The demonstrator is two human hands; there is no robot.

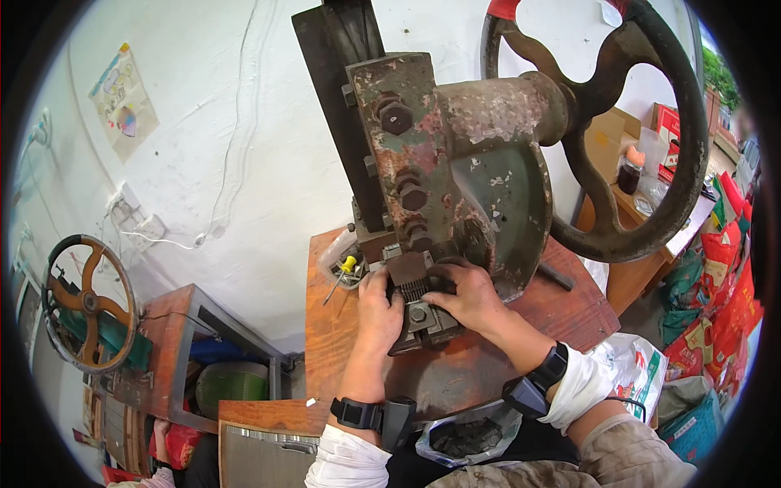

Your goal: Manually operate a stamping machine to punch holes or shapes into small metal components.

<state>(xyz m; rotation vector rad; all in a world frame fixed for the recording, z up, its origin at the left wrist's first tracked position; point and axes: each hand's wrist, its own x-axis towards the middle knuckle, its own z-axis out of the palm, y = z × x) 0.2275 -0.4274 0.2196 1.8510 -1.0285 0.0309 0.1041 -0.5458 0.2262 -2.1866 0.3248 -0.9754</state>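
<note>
At the bottom of a worn hand-operated press [411, 154], both my hands close in on a small dark metal piece with a row of ridges or teeth [413, 290]. My left hand [380, 313] grips its left side, fingers curled and thumb toward the middle. From the right, my right hand [472, 294] pinches the other side between thumb and bent fingers. The piece lies against the steel die block [425, 319], directly beneath the press ram. My fingers hide the ends of the piece.
The press's large handwheel [602, 122] rises at right. A tub of small parts with a yellow-handled screwdriver [348, 265] stands behind my left hand. A bag of dark metal pieces [468, 439] sits before me. At lower left, another person's hand [161, 431] shows near a second handwheel [89, 302].
</note>
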